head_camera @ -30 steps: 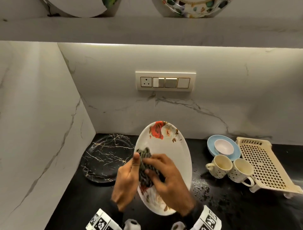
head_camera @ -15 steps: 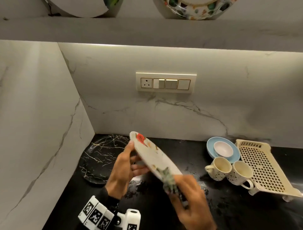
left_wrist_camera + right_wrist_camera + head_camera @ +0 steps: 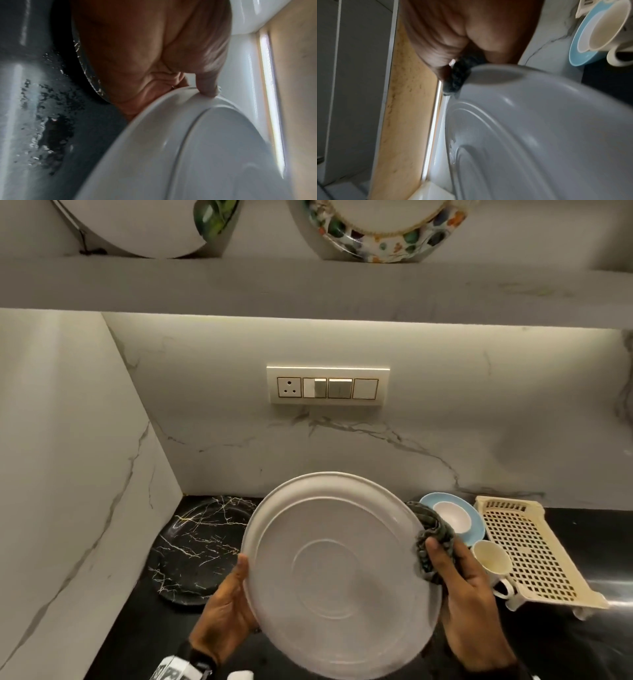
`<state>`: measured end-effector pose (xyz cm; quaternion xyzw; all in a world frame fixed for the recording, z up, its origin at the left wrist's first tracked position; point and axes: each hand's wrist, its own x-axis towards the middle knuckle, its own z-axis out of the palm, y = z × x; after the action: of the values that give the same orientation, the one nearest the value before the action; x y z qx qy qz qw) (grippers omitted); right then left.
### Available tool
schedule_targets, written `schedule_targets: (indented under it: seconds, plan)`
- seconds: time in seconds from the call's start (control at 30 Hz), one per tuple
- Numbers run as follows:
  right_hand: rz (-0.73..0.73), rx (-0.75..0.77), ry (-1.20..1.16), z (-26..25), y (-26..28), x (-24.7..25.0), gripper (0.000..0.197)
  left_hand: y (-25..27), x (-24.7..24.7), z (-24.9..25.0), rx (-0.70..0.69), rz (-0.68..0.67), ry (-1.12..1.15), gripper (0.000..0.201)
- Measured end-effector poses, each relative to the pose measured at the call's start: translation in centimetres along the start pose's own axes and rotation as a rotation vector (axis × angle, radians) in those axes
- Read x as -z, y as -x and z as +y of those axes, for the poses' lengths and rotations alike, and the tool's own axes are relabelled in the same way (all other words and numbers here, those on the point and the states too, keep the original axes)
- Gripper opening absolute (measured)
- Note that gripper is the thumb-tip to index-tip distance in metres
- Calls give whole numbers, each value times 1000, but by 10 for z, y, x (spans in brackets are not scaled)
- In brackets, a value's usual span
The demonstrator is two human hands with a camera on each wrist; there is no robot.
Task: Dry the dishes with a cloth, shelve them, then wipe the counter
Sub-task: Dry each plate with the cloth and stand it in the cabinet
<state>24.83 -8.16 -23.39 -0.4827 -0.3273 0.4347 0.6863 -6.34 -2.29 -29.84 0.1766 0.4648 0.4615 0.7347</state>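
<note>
A large white plate (image 3: 339, 577) is held up over the black counter (image 3: 130, 642), its plain ringed underside facing me. My left hand (image 3: 227, 607) grips its left rim, thumb on the back; the left wrist view shows that thumb pressing the plate (image 3: 197, 148). My right hand (image 3: 469, 601) holds the plate's right edge with a bunched dark patterned cloth (image 3: 433, 537) pinched against the rim. In the right wrist view the cloth (image 3: 462, 73) sits between the fingers and the plate (image 3: 547, 135). The plate's flowered face is hidden.
A black marble-veined plate (image 3: 195, 549) lies at the left by the wall. At the right sit a blue saucer (image 3: 474, 529) with a small white bowl (image 3: 454, 515), a cream cup (image 3: 491, 558) and a cream plastic rack (image 3: 531, 553). Two plates stand on the shelf (image 3: 308, 282) above. Water drops wet the counter (image 3: 42, 121).
The plate was turned from its flowered face, through edge-on, to its plain underside. My right hand with the cloth moved from the plate's middle to its right rim.
</note>
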Motion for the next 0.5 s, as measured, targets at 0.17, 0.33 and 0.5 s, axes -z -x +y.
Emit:
schedule_targets:
  seconds: [0.17,0.33,0.5]
  plan:
    - [247,130,352,10,-19,18,33,27,-4,23,-222,-52,-14,39]
    - [84,233,488,7,-25,-16,36,43,-25,22,-284,-134,-85,36]
    - [45,438,614,23,-14,-74,46,51,-53,11,-326,-199,-175,32]
